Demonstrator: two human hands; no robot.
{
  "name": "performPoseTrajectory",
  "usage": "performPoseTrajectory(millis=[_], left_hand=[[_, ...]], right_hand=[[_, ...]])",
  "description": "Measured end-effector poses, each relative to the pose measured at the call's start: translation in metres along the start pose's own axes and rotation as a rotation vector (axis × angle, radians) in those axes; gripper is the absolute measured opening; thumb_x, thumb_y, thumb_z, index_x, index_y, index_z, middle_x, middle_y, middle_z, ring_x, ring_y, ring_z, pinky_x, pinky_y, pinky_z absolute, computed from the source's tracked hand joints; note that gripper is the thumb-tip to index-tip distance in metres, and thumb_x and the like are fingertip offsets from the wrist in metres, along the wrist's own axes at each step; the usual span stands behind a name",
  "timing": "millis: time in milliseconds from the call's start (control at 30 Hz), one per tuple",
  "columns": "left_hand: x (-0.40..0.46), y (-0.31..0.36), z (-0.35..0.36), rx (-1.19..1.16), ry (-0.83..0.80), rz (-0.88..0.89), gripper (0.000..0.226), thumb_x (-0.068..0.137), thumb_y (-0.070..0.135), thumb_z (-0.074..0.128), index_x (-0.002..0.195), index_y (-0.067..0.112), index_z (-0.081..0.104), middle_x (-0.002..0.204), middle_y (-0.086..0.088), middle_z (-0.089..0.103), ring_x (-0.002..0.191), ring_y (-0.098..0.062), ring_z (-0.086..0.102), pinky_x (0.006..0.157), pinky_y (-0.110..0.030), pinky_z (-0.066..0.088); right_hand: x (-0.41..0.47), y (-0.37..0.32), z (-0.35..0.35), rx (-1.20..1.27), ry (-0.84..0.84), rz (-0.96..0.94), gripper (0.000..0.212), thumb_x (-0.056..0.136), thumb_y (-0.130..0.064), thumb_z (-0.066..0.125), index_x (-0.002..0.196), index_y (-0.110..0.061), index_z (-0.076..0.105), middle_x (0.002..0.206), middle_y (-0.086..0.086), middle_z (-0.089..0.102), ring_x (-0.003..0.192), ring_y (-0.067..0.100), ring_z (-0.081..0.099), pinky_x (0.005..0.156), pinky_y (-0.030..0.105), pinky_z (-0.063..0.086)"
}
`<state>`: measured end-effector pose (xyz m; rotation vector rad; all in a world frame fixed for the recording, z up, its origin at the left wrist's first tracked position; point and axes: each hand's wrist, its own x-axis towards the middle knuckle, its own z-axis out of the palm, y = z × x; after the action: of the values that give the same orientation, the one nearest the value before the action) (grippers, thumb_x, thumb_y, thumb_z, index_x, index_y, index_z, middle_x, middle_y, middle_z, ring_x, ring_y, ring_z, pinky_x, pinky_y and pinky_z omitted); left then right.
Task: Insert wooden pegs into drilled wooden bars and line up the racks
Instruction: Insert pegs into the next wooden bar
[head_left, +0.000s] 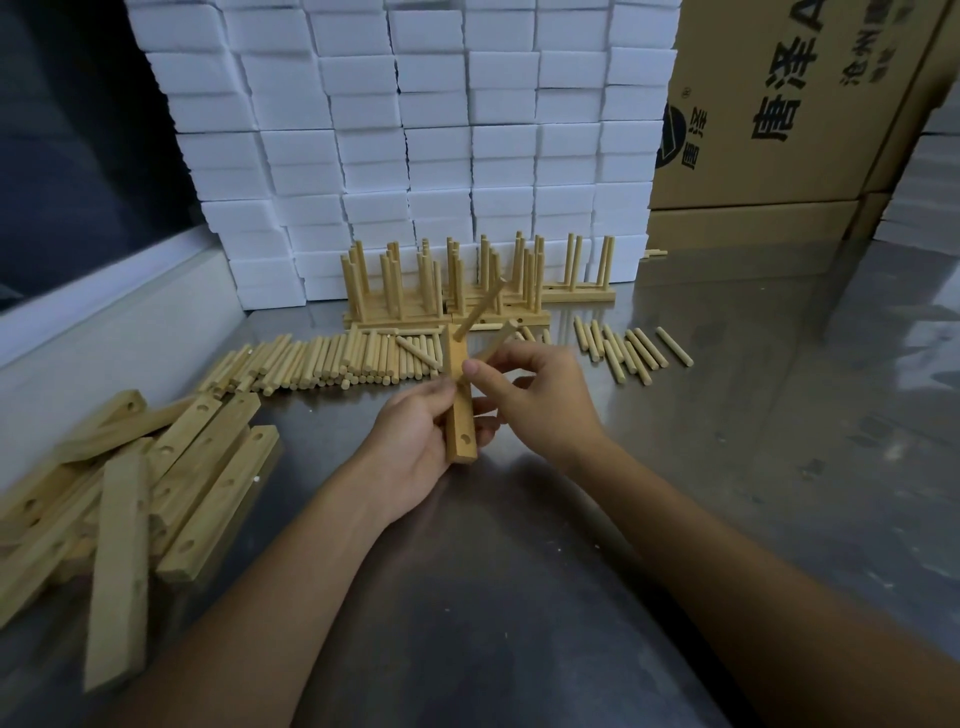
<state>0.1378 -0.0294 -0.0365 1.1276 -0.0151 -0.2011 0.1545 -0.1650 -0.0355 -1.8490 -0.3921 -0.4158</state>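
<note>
My left hand (415, 441) grips the bar (460, 415) upright so my right hand (540, 395) can seat peg (496, 343) 2.

Steel table (779, 415); white foam blocks (415, 130) stacked behind; cardboard boxes (779, 130) right.

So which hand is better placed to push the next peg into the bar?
The right hand: it already pinches a loose peg beside the drilled bar, while the left hand is occupied gripping that bar.
</note>
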Motion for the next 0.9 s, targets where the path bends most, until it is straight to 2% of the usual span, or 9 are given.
performPoseTrajectory(millis=[67, 167, 300, 433, 567, 700, 767, 833, 900], left_hand=[[0.000, 0.001, -0.003, -0.042, 0.028, -0.009, 0.035, 0.106, 0.010, 0.034, 0.128, -0.002, 0.058, 0.120, -0.022, 0.067, 0.079, -0.019, 0.072, 0.060, -0.029, 0.057], [0.002, 0.002, -0.006, -0.127, 0.099, -0.031, 0.033, 0.107, 0.012, 0.033, 0.128, -0.004, 0.053, 0.114, -0.021, 0.069, 0.080, -0.021, 0.072, 0.058, -0.030, 0.058], [0.008, 0.007, -0.016, -0.213, 0.219, -0.020, 0.035, 0.108, 0.017, 0.033, 0.131, -0.005, 0.047, 0.105, -0.020, 0.066, 0.082, -0.025, 0.069, 0.059, -0.030, 0.060], [0.012, 0.016, -0.036, -0.312, 0.304, 0.027, 0.030, 0.107, 0.016, 0.035, 0.129, 0.001, 0.048, 0.107, -0.018, 0.063, 0.089, -0.025, 0.067, 0.059, -0.031, 0.060], [0.016, 0.016, -0.042, -0.374, 0.295, 0.040, 0.028, 0.108, 0.017, 0.034, 0.125, 0.002, 0.050, 0.101, -0.016, 0.064, 0.086, -0.023, 0.067, 0.059, -0.033, 0.058], [0.019, 0.015, -0.046, -0.388, 0.276, 0.042, 0.026, 0.108, 0.017, 0.034, 0.119, 0.002, 0.052, 0.097, -0.015, 0.065, 0.081, -0.022, 0.068, 0.057, -0.032, 0.058], [0.021, 0.015, -0.049, -0.398, 0.271, 0.046, 0.029, 0.107, 0.018, 0.034, 0.125, 0.001, 0.050, 0.096, -0.016, 0.066, 0.079, -0.022, 0.069, 0.057, -0.033, 0.058], [0.023, 0.014, -0.050, -0.396, 0.264, 0.046, 0.032, 0.107, 0.018, 0.035, 0.131, 0.001, 0.049, 0.098, -0.016, 0.067, 0.076, -0.022, 0.071, 0.059, -0.034, 0.058], [0.024, 0.014, -0.051, -0.398, 0.256, 0.045, 0.032, 0.107, 0.018, 0.036, 0.132, 0.002, 0.049, 0.097, -0.016, 0.068, 0.071, -0.021, 0.073, 0.059, -0.034, 0.058]], right_hand=[[-0.001, 0.002, 0.002, -0.023, -0.054, 0.019, 0.016, 0.091, -0.025, 0.073, 0.097, -0.010, 0.075, 0.093, 0.000, 0.073, 0.077, 0.018, 0.072, 0.072, 0.047, 0.060], [-0.003, 0.006, 0.002, -0.152, -0.107, 0.020, 0.033, 0.090, -0.032, 0.072, 0.117, -0.014, 0.070, 0.105, -0.004, 0.070, 0.080, 0.013, 0.070, 0.078, 0.041, 0.060], [-0.002, 0.013, -0.002, -0.294, -0.096, 0.032, 0.028, 0.094, -0.034, 0.065, 0.119, -0.020, 0.067, 0.104, -0.012, 0.066, 0.084, 0.003, 0.065, 0.081, 0.030, 0.059], [0.001, 0.023, 0.001, -0.467, -0.207, 0.075, 0.033, 0.096, -0.036, 0.063, 0.123, -0.018, 0.065, 0.108, -0.003, 0.068, 0.094, 0.008, 0.062, 0.088, 0.031, 0.056], [0.018, 0.031, 0.019, -0.661, -0.171, 0.081, 0.040, 0.092, -0.048, 0.063, 0.125, -0.025, 0.062, 0.107, -0.006, 0.067, 0.092, 0.010, 0.060, 0.075, 0.029, 0.050], [0.041, 0.039, 0.045, -0.712, -0.086, 0.153, 0.051, 0.087, -0.063, 0.060, 0.123, -0.026, 0.061, 0.104, -0.005, 0.067, 0.093, 0.014, 0.063, 0.079, 0.036, 0.055], [0.054, 0.042, 0.057, -0.728, -0.043, 0.172, 0.051, 0.087, -0.066, 0.058, 0.118, -0.026, 0.061, 0.095, -0.005, 0.066, 0.085, 0.014, 0.064, 0.071, 0.033, 0.054], [0.065, 0.042, 0.067, -0.715, -0.008, 0.187, 0.043, 0.087, -0.064, 0.058, 0.108, -0.027, 0.060, 0.079, -0.009, 0.057, 0.070, 0.010, 0.059, 0.056, 0.026, 0.043], [0.074, 0.043, 0.074, -0.717, -0.002, 0.197, 0.034, 0.088, -0.062, 0.060, 0.096, -0.030, 0.056, 0.071, -0.008, 0.053, 0.062, 0.009, 0.055, 0.051, 0.024, 0.037]])
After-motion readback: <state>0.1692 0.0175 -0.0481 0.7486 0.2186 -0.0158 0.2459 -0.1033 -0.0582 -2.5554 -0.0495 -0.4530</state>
